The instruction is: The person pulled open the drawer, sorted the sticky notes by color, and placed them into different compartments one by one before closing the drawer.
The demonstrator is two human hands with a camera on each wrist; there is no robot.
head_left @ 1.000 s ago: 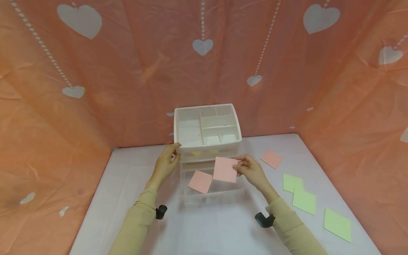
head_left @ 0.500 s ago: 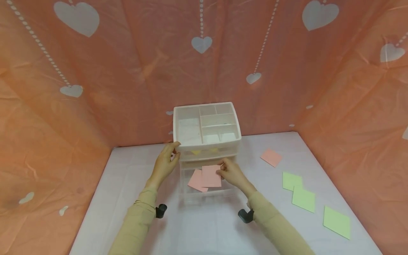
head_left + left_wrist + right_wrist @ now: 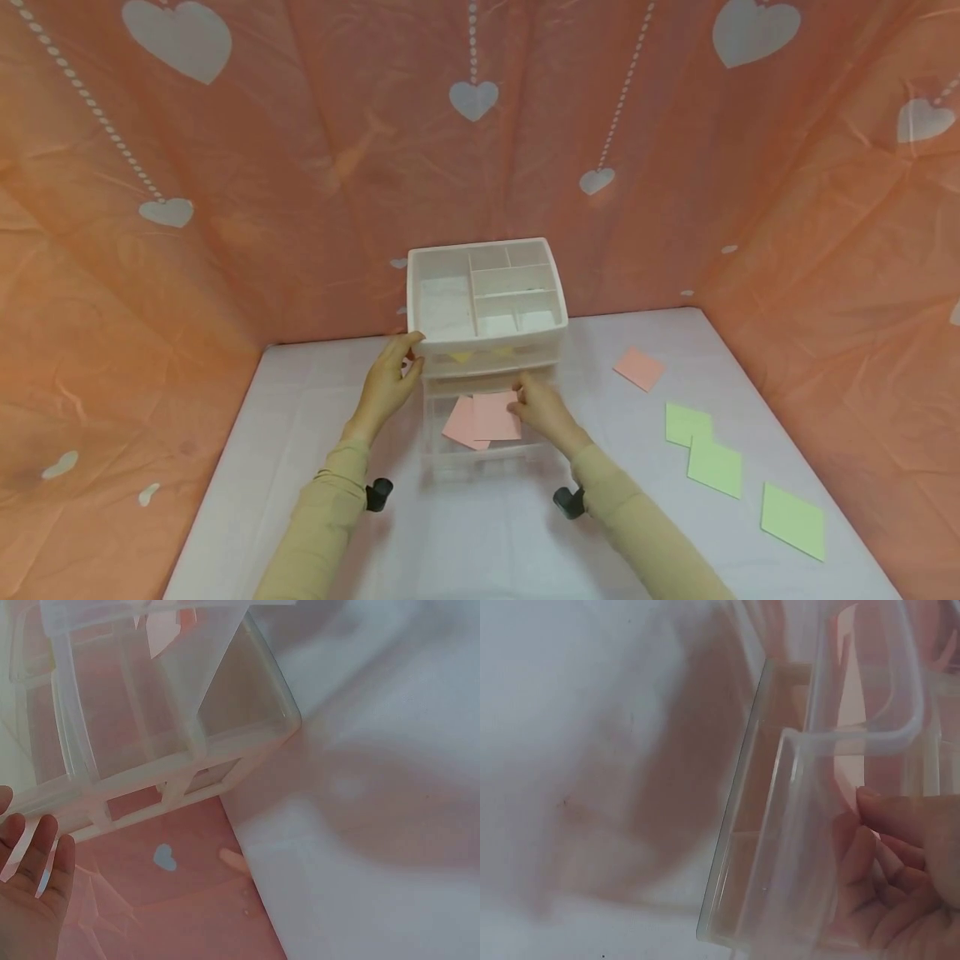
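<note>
My right hand (image 3: 546, 410) reaches into the pulled-out clear drawer (image 3: 540, 452) and pinches a pink paper square (image 3: 496, 416) by its right edge, thumb on top. That square overlaps another pink paper square (image 3: 459, 425) inside the drawer. In the right wrist view, the fingers (image 3: 889, 817) meet at the paper's edge behind the see-through drawer wall. At the front left corner of the white drawer organizer (image 3: 487, 340), my left hand (image 3: 390, 375) rests with its fingertips against the rim. The left wrist view shows those fingers (image 3: 45, 855) loosely extended along the side.
One pink paper square (image 3: 639, 369) lies on the white table (image 3: 300, 433) right of the organizer. Several green paper squares (image 3: 715, 467) lie nearer the right edge. Yellow pieces (image 3: 461, 357) show through the upper drawer. An orange heart-patterned cloth (image 3: 337, 167) stands behind and at both sides.
My right hand has moved left and down into the open drawer with the pink paper square, which now overlaps the one inside. My left hand has stayed at the organizer's corner.
</note>
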